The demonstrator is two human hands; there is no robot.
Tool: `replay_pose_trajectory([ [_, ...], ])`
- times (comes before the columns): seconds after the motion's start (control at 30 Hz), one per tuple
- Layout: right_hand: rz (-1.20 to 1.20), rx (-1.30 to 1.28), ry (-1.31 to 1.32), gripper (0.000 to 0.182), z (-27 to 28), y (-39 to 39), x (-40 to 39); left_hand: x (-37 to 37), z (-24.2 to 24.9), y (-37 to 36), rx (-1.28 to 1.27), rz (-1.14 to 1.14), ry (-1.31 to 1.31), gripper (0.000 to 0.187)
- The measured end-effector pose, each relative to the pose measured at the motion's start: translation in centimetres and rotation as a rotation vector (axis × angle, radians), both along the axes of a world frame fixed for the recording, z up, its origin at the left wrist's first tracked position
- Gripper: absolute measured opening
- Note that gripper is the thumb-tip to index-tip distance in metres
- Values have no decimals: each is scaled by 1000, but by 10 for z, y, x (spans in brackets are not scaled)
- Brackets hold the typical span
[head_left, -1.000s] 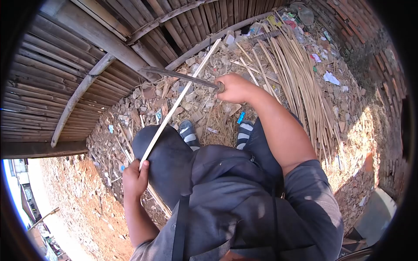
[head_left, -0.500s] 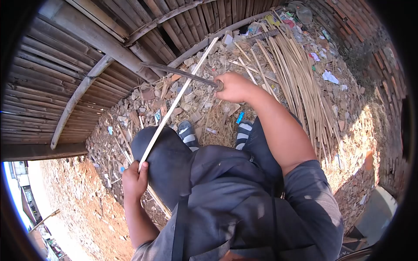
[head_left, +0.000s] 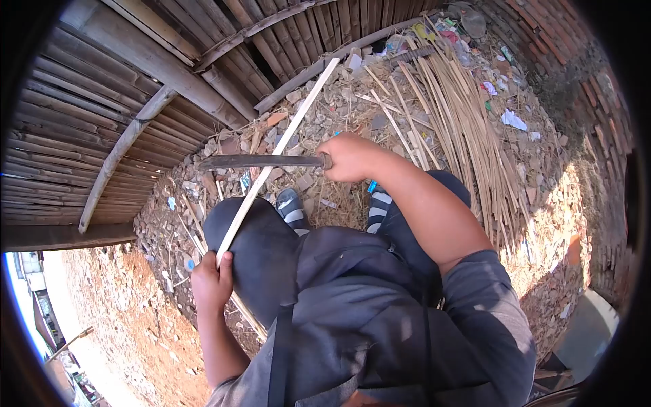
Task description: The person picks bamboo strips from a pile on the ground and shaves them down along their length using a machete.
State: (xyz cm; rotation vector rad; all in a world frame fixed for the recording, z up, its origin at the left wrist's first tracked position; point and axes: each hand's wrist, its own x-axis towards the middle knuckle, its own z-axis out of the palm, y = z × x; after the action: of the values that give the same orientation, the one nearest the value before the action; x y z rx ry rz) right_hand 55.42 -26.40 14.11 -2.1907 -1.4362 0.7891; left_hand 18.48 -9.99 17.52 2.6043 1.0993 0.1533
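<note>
A long pale bamboo strip point(head_left: 293, 127) slants across my left thigh, its far end up near the bamboo wall. My left hand point(head_left: 211, 279) grips its near end beside my knee, thumb along the strip. In my right hand point(head_left: 350, 157) is the handle of a machete, fist closed around it. The dark machete blade point(head_left: 264, 161) points left, nearly level in view, and crosses over the strip about midway along. Below the blade are my sandalled feet point(head_left: 293, 207) on the rubble.
A large bundle of split bamboo strips point(head_left: 468, 129) lies on the right, with a few loose ones beside it. A slatted bamboo wall point(head_left: 115, 129) rises at the left and top. A brick wall point(head_left: 603, 129) stands far right. Rubble and litter point(head_left: 513, 120) cover the ground.
My right hand has drawn the machete down towards me and slightly left, so the blade crosses the strip lower and lies more level. The left hand and strip stay almost still.
</note>
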Motion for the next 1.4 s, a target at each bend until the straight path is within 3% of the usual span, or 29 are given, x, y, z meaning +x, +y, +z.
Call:
replay_pose_trajectory([
  [0.13,24,-32,-161,35,26,-7,-14,3,2,-1,-9,-15,18,51],
  [0.4,-29,17,-39,37,-3,0,12,3,3,-1,10,-7,25,52],
  [0.47,-31,-10,-11,39,16,0,-5,2,2,-2,14,-22,22,52],
  [0.6,45,-30,-225,43,23,-2,-14,5,3,1,15,-40,21,52],
  [0.8,-258,51,-122,43,5,-6,30,4,3,-3,-3,7,14,51],
  [0.83,-271,-58,-5,44,14,-5,29,4,4,-3,3,11,20,51],
  [1.07,21,-62,-159,37,21,-2,-12,6,4,2,-13,-19,4,52],
  [1.23,-169,-19,-76,39,10,-1,25,5,3,-3,-52,41,2,52],
  [1.4,-175,46,-121,39,9,-8,16,5,2,-1,-10,15,0,52],
])
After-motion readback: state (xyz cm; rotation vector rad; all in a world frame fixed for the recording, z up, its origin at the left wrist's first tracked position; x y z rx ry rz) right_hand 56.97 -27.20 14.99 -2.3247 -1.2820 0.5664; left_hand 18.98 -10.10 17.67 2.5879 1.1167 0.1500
